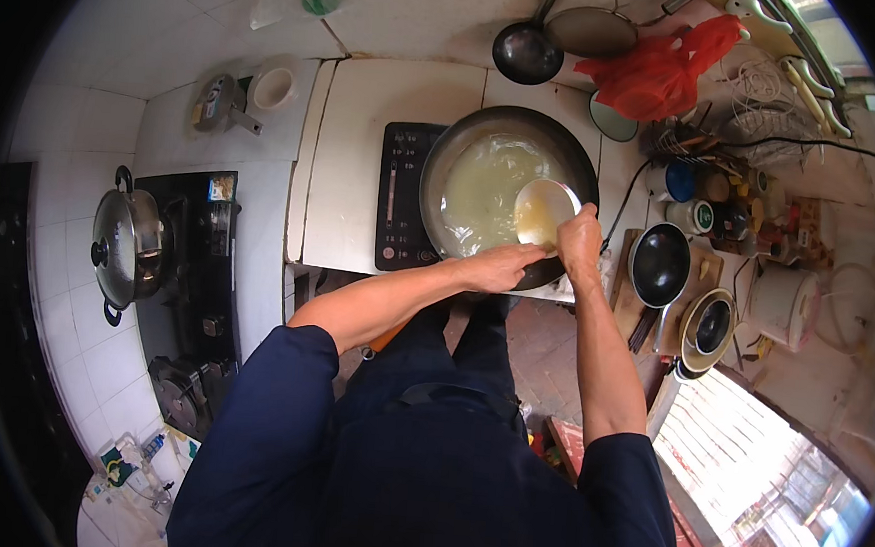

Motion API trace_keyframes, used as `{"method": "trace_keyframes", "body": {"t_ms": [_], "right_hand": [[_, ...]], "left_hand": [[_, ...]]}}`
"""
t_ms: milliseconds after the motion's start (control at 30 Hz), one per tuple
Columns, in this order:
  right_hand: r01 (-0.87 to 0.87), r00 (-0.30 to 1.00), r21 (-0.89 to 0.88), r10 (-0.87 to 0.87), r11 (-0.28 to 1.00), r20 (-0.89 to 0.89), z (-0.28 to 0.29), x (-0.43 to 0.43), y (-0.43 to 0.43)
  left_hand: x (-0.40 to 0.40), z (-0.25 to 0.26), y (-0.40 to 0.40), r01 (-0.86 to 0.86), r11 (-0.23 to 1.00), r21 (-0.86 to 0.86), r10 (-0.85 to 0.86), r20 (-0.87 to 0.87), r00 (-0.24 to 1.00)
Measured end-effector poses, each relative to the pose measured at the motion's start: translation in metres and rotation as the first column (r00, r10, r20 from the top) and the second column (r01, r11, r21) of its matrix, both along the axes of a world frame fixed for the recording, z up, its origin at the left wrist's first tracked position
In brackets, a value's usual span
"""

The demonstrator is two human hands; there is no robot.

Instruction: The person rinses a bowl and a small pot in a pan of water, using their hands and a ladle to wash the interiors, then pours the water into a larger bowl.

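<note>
A large dark wok [438,161] sits on a black induction cooktop [395,222], with cloudy pale yellow-green liquid [481,178] across its bottom. Over the wok's right side, a white bowl [561,194] is tilted, and yellowish matter shows inside it. My right hand [581,241] grips the bowl at its right rim. My left hand [502,268] reaches across the wok's near rim, its fingertips at the bowl's lower edge. Whether those fingers hold the bowl or only touch it is not clear.
A ladle [528,52] and a red plastic bag [652,76] hang behind the wok. Rightward, a small black pan [660,264] rests on a wooden board [624,292], near several jars [693,214]. A lidded pot [125,247] stands on the stove [183,258] at left.
</note>
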State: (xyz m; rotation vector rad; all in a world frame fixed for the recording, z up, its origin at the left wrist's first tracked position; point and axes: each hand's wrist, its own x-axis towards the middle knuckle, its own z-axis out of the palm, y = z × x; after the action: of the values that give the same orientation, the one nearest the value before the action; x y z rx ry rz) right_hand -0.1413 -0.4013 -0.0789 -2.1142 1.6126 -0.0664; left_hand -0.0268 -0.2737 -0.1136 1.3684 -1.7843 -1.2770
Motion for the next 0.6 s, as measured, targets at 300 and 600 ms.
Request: {"method": "trace_keyframes", "body": {"t_ms": [300,600], "right_hand": [[0.014,0.999,-0.019,-0.013,1.0,0.032,-0.001,-0.004,0.006],[-0.028,0.999,-0.054,0.028,0.998,0.014,-0.012,-0.006,-0.001]], "left_hand": [[0.036,-0.002,-0.029,0.46,0.885,-0.072,-0.069,0.957,0.282],[-0.019,-0.008,-0.016,-0.046,0.987,-0.156,0.072,0.165,0.984]]}}
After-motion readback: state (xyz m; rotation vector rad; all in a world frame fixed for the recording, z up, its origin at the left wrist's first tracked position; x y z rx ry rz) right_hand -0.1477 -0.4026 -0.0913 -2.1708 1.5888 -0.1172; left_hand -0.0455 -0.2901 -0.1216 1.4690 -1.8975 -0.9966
